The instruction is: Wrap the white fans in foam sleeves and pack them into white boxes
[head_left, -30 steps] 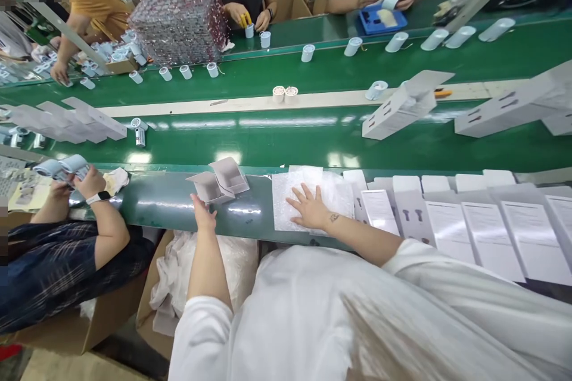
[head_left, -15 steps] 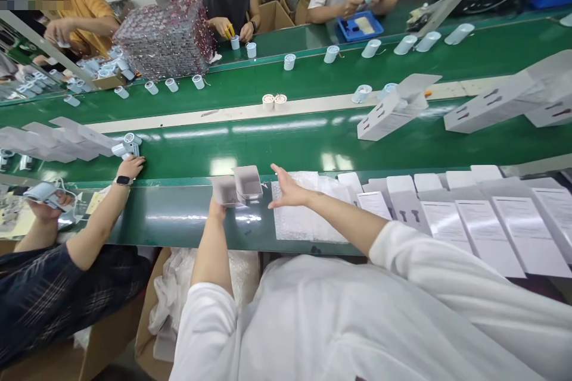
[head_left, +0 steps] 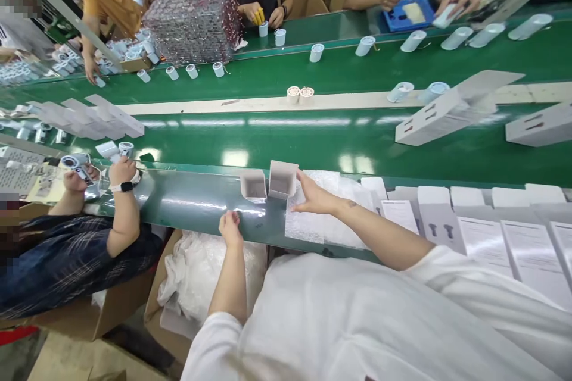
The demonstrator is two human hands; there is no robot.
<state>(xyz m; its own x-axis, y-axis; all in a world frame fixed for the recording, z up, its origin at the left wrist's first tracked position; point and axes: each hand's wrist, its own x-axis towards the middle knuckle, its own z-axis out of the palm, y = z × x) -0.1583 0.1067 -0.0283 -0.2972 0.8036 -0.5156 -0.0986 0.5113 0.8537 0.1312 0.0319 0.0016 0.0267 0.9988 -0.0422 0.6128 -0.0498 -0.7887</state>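
Two small white cardboard boxes stand with their tops open on the grey-green work surface in front of me, the left box (head_left: 253, 184) beside the right box (head_left: 282, 180). My right hand (head_left: 315, 195) is at the right box's right side, fingers and thumb spread apart, fingertips at its edge; whether it grips is unclear. My left hand (head_left: 230, 228) is below and left of the boxes, apart from them, its fingers curled in with nothing visible in them. Bubble wrap sheets (head_left: 308, 226) lie flat under and beside my right hand.
White cartons with printed sheets (head_left: 485, 241) lie in a row at right. Beyond runs a green conveyor belt (head_left: 196, 141) with upright boxes (head_left: 440, 110). At left, a co-worker's hand (head_left: 123, 171) holds a pale blue device. A carton of plastic wrap (head_left: 210, 268) stands below.
My left hand has let go of the left box and drawn back toward me, its fingers curling. My right hand has come up against the right box. The view has shifted left.
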